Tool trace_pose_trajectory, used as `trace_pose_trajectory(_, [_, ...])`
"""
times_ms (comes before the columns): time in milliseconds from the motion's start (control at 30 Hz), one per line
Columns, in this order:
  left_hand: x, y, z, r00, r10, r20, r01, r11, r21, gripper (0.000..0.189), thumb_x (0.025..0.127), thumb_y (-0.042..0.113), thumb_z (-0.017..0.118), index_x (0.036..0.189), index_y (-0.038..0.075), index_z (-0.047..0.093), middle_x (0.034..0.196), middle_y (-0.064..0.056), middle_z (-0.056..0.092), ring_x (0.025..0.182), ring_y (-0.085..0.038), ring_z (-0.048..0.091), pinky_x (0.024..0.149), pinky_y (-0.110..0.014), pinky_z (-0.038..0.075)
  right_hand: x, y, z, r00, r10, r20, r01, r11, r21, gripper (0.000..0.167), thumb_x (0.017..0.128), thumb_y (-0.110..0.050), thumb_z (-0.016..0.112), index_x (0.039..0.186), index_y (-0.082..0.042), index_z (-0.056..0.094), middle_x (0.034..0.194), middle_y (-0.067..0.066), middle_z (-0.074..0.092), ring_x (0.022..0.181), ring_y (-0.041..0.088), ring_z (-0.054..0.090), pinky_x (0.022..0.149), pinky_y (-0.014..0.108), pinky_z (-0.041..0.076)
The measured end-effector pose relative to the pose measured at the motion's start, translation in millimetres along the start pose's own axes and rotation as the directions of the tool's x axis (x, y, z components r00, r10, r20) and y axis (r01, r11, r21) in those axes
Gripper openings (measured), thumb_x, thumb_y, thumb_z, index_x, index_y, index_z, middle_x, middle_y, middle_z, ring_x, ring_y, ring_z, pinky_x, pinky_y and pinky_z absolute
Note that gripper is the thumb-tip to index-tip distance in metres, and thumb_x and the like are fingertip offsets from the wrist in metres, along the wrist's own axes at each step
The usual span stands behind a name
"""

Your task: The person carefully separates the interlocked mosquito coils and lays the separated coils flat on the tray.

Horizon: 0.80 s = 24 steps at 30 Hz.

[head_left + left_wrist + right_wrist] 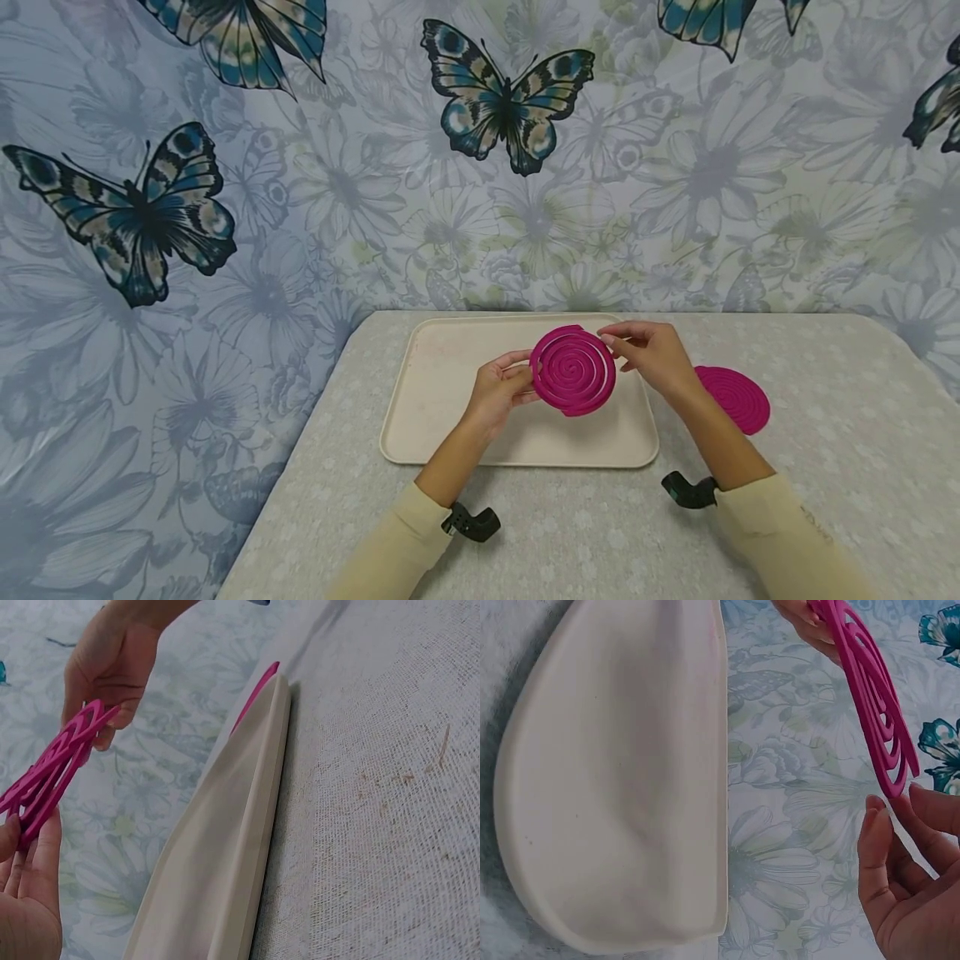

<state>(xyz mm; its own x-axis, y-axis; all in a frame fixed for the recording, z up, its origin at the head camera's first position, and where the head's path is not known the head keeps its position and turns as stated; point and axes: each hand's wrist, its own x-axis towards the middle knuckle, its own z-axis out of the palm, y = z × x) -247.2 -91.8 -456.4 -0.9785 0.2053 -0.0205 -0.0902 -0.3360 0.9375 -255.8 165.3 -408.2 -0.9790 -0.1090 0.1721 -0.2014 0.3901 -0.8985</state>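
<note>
A round magenta spiral disc [573, 370], with open gaps between its rings, is held up over the tray in the head view. At its left edge my left hand [498, 390] pinches it between thumb and fingers. My right hand [651, 353] has its thumb and fingertips at the upper right edge. Seen from the right wrist, the disc [870, 697] is nearly edge-on, and the right thumb and a finger [930, 840] meet at its lower end. In the left wrist view the left hand [34, 892] grips the disc's near end, its palm turned up.
A cream rectangular tray [450, 446] lies on the pale patterned tablecloth [570, 533], below the hands. A second magenta spiral disc [735, 400] lies flat to the tray's right, partly behind the right forearm. A butterfly-print wall covering [450, 225] rises behind the table.
</note>
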Motion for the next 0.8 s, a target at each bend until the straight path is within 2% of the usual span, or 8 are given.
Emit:
trace_pose_trajectory(100, [-0.2,0.4,0.0,1.000,-0.004,0.006,0.004,1.000,-0.001,0.029,0.098,-0.005,0.061,0.126,-0.006,0.061,0.088,-0.003,0.076,0.075,-0.014,0.073,0.072,-0.031,0.064,4.0,-2,-1,1.000,-0.005,0.018,0.007,0.998,-0.063,0.029,0.099,-0.029,0.069,0.116,-0.006,0.076,0.096,0.013,0.072,0.076,0.020,0.059,0.057,0.027,0.054])
trace_pose_trajectory(200, [-0.5,0.8,0.0,1.000,-0.009,0.006,0.009,1.000,0.004,0.028,0.097,-0.005,0.061,0.125,-0.005,0.062,0.089,-0.004,0.076,0.074,-0.014,0.074,0.072,-0.031,0.064,7.7,-4,-2,0.999,-0.022,0.043,0.027,0.994,-0.103,0.026,0.098,-0.026,0.070,0.114,-0.007,0.077,0.080,0.009,0.065,0.068,0.019,0.051,0.052,0.026,0.046])
trace_pose_trajectory(333, [-0.1,0.6,-0.5,1.000,-0.012,0.006,0.012,1.000,0.010,0.028,0.097,-0.006,0.061,0.125,-0.004,0.062,0.089,-0.004,0.076,0.074,-0.015,0.074,0.072,-0.031,0.064,11.1,-8,-4,0.995,-0.009,0.098,0.015,0.998,-0.064,0.025,0.098,-0.023,0.071,0.113,-0.004,0.077,0.069,0.008,0.059,0.059,0.016,0.051,0.049,0.026,0.045])
trace_pose_trajectory(400, [0.4,0.2,-0.8,1.000,-0.008,0.006,0.008,1.000,0.013,0.029,0.097,-0.006,0.061,0.126,-0.005,0.062,0.089,-0.004,0.076,0.074,-0.014,0.074,0.071,-0.031,0.064,11.6,-10,-4,0.993,0.007,0.120,-0.004,1.000,-0.028,0.027,0.099,-0.024,0.069,0.113,-0.002,0.076,0.073,0.010,0.063,0.060,0.015,0.055,0.052,0.026,0.051])
trace_pose_trajectory(533, [0.4,0.6,-0.7,1.000,0.002,0.000,-0.002,1.000,0.022,0.030,0.097,-0.008,0.060,0.126,-0.006,0.061,0.087,-0.002,0.075,0.073,-0.013,0.073,0.070,-0.030,0.063,10.6,-13,-5,0.988,0.034,0.151,-0.040,0.999,0.033,0.035,0.102,-0.027,0.065,0.116,0.003,0.073,0.090,0.016,0.071,0.070,0.018,0.065,0.065,0.031,0.061])
trace_pose_trajectory(800, [-0.8,2.7,-1.3,1.000,0.008,0.004,-0.008,1.000,0.030,0.029,0.097,-0.007,0.061,0.126,-0.007,0.062,0.087,-0.003,0.075,0.073,-0.014,0.074,0.069,-0.029,0.063,11.3,-7,-2,0.983,0.035,0.182,-0.055,0.992,0.112,0.035,0.105,-0.025,0.060,0.120,0.005,0.071,0.111,0.020,0.071,0.083,0.017,0.068,0.075,0.029,0.062])
